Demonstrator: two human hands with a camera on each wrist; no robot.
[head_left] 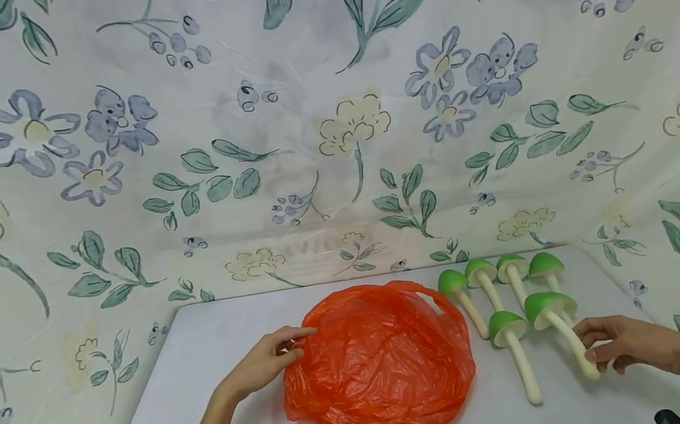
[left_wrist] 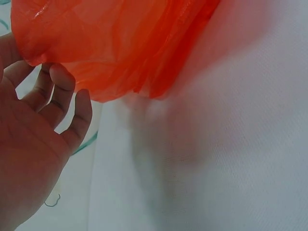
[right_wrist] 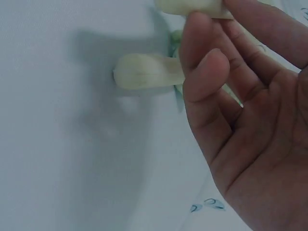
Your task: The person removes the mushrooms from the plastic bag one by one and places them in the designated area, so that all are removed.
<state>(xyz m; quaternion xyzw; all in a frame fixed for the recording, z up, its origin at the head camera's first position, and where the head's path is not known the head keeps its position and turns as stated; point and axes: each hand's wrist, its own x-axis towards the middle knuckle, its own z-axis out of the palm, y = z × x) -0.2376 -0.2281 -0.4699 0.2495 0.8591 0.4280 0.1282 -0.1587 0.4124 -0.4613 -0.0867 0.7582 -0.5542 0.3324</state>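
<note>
A red plastic bag (head_left: 384, 374) lies crumpled on the white table, a loop handle at its upper right. At the bag's left edge, my left hand (head_left: 273, 361) pinches the thin plastic; in the left wrist view the bag (left_wrist: 110, 43) comes down over the fingertips. Far to the right, my right hand (head_left: 630, 344) grips the pale stem of a green-capped toy mushroom (head_left: 573, 338), its cap pointing away from me. The right wrist view has this stem (right_wrist: 192, 6) between thumb and fingers. Beneath it shows a second stem (right_wrist: 144, 71), partly hidden by the hand.
Several more green-capped mushrooms (head_left: 512, 270) lie right of the bag, most in a row near the table's back edge. One nearer mushroom (head_left: 520, 361) lies between the bag and my right hand. Floral cloth (head_left: 282, 177) hangs behind and beside the white table (head_left: 200, 335).
</note>
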